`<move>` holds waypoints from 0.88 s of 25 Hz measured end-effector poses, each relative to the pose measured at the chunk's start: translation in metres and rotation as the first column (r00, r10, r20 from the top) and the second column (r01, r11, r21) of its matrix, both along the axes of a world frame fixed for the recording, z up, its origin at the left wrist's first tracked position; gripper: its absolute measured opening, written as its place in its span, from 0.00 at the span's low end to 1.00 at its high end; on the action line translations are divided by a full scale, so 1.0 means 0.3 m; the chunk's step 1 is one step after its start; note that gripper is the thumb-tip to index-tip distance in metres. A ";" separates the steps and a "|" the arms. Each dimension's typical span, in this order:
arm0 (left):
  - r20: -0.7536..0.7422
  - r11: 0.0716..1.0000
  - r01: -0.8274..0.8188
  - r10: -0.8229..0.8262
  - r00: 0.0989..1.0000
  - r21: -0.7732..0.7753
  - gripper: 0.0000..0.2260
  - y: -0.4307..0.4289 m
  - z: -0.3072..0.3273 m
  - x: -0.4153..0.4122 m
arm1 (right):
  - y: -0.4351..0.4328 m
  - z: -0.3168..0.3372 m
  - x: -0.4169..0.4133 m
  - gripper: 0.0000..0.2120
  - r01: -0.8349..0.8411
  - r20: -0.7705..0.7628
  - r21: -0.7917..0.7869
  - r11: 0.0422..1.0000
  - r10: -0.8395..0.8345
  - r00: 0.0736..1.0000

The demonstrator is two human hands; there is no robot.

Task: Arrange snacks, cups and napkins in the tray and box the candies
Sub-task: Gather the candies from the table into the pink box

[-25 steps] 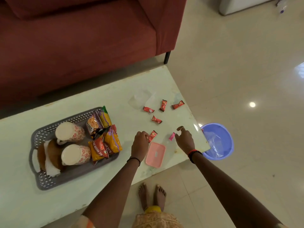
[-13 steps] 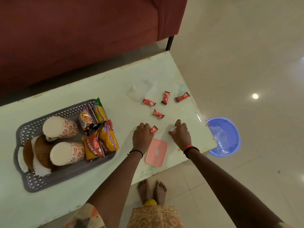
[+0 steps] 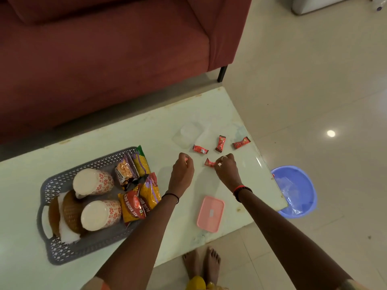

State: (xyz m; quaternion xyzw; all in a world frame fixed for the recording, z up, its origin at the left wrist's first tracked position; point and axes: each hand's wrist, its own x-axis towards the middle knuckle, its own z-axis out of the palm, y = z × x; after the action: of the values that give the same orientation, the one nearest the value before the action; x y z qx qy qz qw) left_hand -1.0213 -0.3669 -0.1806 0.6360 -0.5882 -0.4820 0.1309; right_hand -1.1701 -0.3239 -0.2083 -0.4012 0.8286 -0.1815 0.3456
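Observation:
My left hand (image 3: 181, 171) is closed over a red candy whose tip shows at the fingers. My right hand (image 3: 227, 169) pinches the end of another red candy (image 3: 210, 163) lying on the table. Three more red candies (image 3: 200, 149) (image 3: 220, 143) (image 3: 241, 142) lie just beyond both hands. A clear plastic box (image 3: 186, 135) stands open behind them. Its pink lid (image 3: 210, 213) lies near the table's front edge, under my right forearm. The grey tray (image 3: 62, 255) at the left holds two patterned cups (image 3: 93, 182), snack packets (image 3: 137, 191) and brown-and-white napkins (image 3: 69, 212).
The pale table (image 3: 104, 139) ends just right of my right hand. A blue basin (image 3: 297, 176) with a plastic bag sits on the floor beside that edge. A red sofa (image 3: 104, 59) runs behind the table. My bare feet (image 3: 202, 266) stand at the front edge.
Both hands moved away from the front edge toward the far candies. The left closed on the red candy by the lid; the right took the pink candy, then reached a red one.

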 end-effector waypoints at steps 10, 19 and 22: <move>0.008 0.966 0.034 -0.033 0.999 -0.255 0.10 -0.328 0.033 -0.091 | -0.049 -0.069 0.029 0.05 -0.144 -0.148 0.069 0.987 0.153 0.977; 0.143 0.957 0.164 -0.132 0.981 -0.241 0.19 -0.405 -0.038 -0.139 | -0.040 -0.084 -0.011 0.06 0.096 0.142 0.012 0.995 -0.097 0.985; 0.177 0.924 0.143 -0.083 0.981 -0.356 0.14 -0.407 -0.044 -0.129 | -0.059 -0.054 -0.020 0.07 0.238 0.301 0.005 0.971 -0.228 0.926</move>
State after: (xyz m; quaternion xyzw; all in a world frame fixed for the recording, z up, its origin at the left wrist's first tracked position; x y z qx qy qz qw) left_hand -1.0601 -0.4890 -0.1937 0.6015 -0.7121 -0.3186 0.1722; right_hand -1.1763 -0.3417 -0.2245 -0.2733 0.8054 -0.2931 0.4368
